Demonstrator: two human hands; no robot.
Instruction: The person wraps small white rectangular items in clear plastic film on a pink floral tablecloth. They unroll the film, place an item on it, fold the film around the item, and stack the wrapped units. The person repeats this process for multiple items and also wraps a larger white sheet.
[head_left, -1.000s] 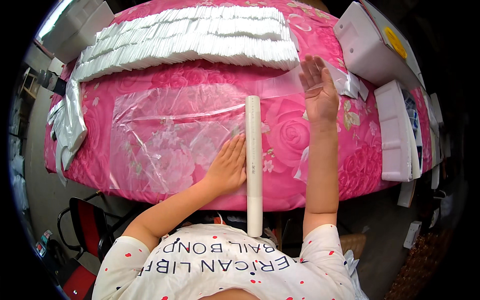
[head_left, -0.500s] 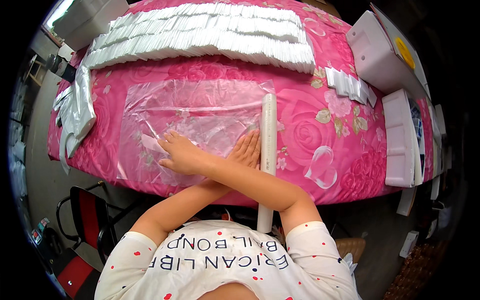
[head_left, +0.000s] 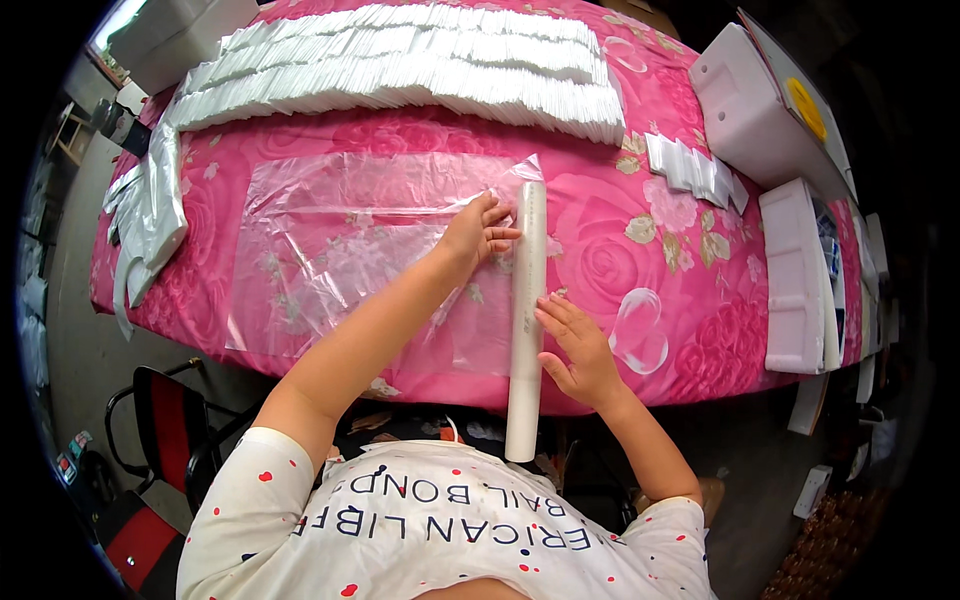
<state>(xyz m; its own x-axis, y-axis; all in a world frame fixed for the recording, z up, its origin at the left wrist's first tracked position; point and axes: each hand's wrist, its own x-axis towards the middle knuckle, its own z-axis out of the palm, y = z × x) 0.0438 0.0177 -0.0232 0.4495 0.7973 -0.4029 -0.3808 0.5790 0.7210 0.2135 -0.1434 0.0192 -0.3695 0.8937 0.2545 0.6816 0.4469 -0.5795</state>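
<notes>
A thin clear plastic sheet [head_left: 340, 230], creased and shiny, lies on the table. Along its right side rests a long off-white tube [head_left: 530, 270], its near end sticking out past the table edge. My left hand [head_left: 478, 232] is over the sheet's upper right part, fingers apart, fingertips at the tube's left side. My right hand [head_left: 578, 345] is on the other side, lower down, its fingers stretched out and fingertips against the tube. Neither hand grips anything that I can see. A sheet corner stands up by the tube's far end.
Long rows of white packets [head_left: 400, 70] fill the far side of the pink flowered tablecloth [head_left: 610, 260]. A small packet group [head_left: 690, 170] and white foam boxes [head_left: 795, 280] are at right. Silvery plastic [head_left: 155, 215] drapes at left, near a dark bottle [head_left: 120, 128]. A chair [head_left: 165, 420] stands lower left.
My crossed arms have come apart. The left hand has moved up the sheet toward the tube's far part; the right has swung from the sheet to the tube's right side.
</notes>
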